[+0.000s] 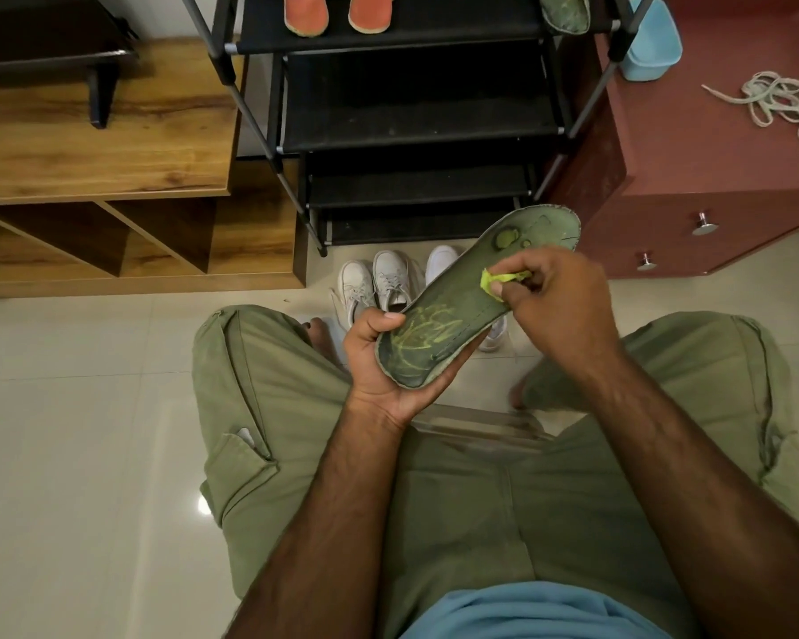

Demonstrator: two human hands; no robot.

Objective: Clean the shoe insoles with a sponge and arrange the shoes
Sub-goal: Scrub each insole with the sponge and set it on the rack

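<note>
Above the lap, the left hand (379, 357) grips the green insole (462, 306) by its heel; the right hand (559, 306) pinching the sponge (497, 281) should rub firmly along it

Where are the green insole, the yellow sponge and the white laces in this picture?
green insole (462, 309), head view, middle of its top surface.
yellow sponge (489, 282), head view, its visible left edge.
white laces (778, 99), head view, centre of the heap.

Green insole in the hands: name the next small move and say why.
Probably slide the small yellow-green sponge, pinched in the right hand at mid-length of the worn green fabric insole, toward the toe end: dark round blotches show there. The left hand grips the heel end.
</note>
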